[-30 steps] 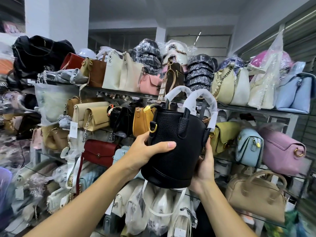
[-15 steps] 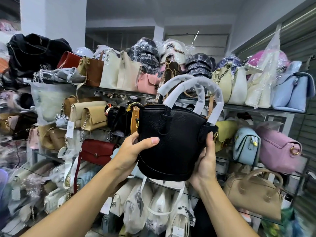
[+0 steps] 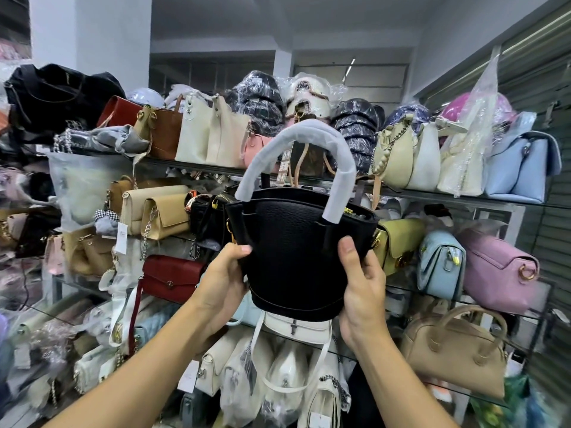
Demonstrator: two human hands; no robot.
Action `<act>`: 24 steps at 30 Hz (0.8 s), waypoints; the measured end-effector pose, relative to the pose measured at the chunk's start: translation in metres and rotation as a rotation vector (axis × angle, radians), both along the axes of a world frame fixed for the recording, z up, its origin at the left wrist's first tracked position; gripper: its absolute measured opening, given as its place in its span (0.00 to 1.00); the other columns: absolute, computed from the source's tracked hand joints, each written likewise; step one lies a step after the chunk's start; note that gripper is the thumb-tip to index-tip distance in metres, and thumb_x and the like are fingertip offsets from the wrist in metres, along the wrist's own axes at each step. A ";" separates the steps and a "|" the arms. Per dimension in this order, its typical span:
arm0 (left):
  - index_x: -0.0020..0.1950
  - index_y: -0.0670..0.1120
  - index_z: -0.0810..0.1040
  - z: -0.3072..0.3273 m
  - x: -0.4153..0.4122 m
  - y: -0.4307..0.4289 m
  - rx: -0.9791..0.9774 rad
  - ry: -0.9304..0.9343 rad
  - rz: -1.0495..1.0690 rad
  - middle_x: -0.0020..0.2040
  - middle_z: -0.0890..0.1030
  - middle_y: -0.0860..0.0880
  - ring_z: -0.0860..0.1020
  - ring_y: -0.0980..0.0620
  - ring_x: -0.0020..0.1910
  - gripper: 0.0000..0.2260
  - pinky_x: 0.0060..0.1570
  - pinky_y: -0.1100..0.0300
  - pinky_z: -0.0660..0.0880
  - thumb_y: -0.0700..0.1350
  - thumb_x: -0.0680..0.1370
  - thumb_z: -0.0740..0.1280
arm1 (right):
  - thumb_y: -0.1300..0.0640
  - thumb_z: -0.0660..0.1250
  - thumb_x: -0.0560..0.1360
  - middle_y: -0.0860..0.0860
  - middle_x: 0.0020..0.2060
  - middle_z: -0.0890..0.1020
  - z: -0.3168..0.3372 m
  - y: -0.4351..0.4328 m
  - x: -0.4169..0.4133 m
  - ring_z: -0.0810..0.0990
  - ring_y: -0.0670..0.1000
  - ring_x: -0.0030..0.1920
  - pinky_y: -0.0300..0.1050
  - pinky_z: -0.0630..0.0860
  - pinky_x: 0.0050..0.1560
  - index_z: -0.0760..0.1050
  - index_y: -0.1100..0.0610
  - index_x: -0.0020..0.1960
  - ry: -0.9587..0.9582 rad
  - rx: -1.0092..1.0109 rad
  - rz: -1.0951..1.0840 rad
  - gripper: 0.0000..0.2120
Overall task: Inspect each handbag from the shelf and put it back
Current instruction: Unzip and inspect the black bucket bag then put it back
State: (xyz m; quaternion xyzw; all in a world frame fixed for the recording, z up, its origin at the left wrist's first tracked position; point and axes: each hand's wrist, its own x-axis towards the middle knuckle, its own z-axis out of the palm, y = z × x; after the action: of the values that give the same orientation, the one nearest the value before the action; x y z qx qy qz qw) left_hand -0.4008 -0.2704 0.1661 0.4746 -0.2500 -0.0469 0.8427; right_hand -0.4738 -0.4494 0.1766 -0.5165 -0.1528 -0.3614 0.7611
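A black pebbled-leather bucket handbag (image 3: pixel 293 251) with a handle wrapped in white foam (image 3: pixel 306 140) is held upright in front of the glass shelves (image 3: pixel 448 196). My left hand (image 3: pixel 222 279) grips its left side, thumb on the front. My right hand (image 3: pixel 361 285) grips its right side, thumb on the front, fingers behind. The bag's broad front face is turned toward me. Its inside is hidden.
Shelves are packed with many handbags: cream totes (image 3: pixel 213 134) and a black bag (image 3: pixel 58 97) on top, a red clutch (image 3: pixel 173 278) at left, a pink bag (image 3: pixel 497 270) and tan bag (image 3: pixel 454 350) at right, wrapped white bags (image 3: pixel 278 375) below.
Both hands have turned the black bag from its narrow side to its broad front face. It has also risen slightly and the handle now stands upright.
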 end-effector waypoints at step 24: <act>0.60 0.45 0.82 0.005 0.003 0.005 -0.035 0.188 -0.072 0.62 0.82 0.42 0.76 0.41 0.63 0.22 0.73 0.44 0.63 0.53 0.79 0.53 | 0.47 0.70 0.78 0.42 0.57 0.85 0.018 0.026 -0.018 0.80 0.38 0.62 0.39 0.73 0.66 0.81 0.48 0.61 0.130 -0.277 -0.065 0.13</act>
State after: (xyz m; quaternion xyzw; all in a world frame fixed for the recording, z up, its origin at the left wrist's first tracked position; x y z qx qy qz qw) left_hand -0.3976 -0.2655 0.1714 0.4439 -0.1877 -0.1170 0.8683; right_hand -0.4914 -0.4229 0.1944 -0.6435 -0.1345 -0.3272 0.6788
